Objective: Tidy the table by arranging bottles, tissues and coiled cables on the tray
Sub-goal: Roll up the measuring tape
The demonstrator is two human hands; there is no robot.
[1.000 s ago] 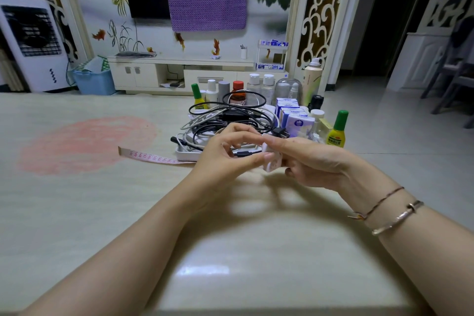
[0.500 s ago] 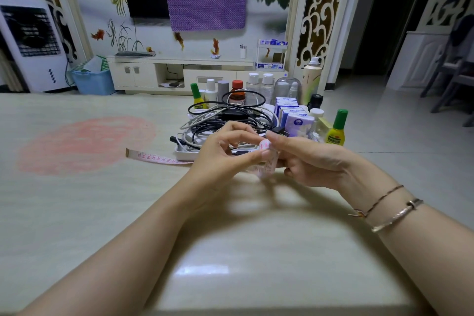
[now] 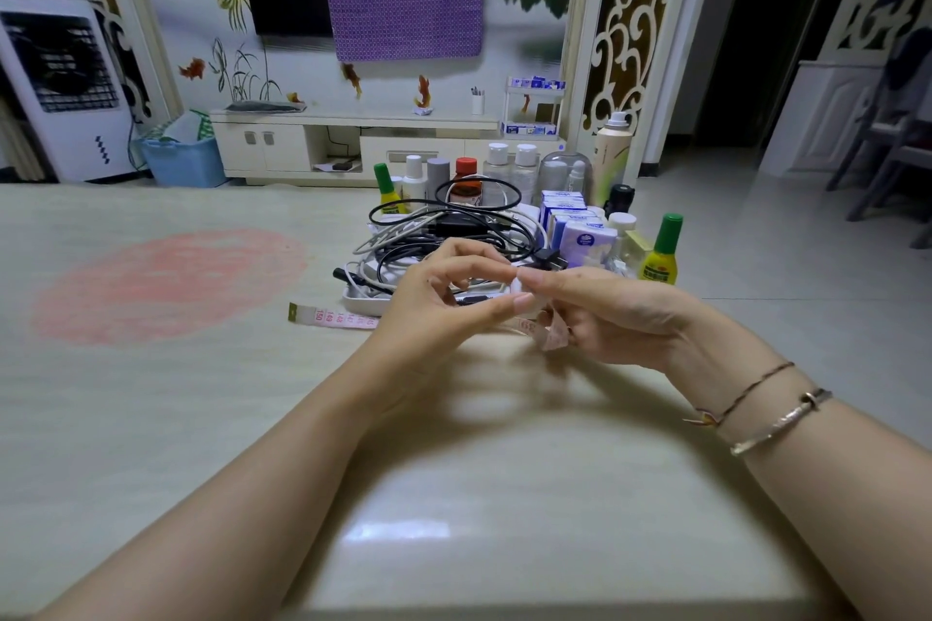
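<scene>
Pinching pink tape measure (image 3: pixel 549 335) between both hands, left hand (image 3: pixel 444 298), right hand (image 3: pixel 610 313), tail trailing left across table (image 3: pixel 151 393).

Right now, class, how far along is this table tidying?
Done: cables, tissue packs and bottles sit grouped at the tray. In hand: both hands, left hand and right hand, wind a pink measuring tape. Left: its free end lies on the table.

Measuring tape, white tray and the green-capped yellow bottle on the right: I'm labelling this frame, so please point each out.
measuring tape (image 3: pixel 328 316), head view, on the flat free end lying on the table.
white tray (image 3: pixel 360 304), head view, on its near left rim.
green-capped yellow bottle (image 3: pixel 659 267), head view, on its yellow body.
</scene>
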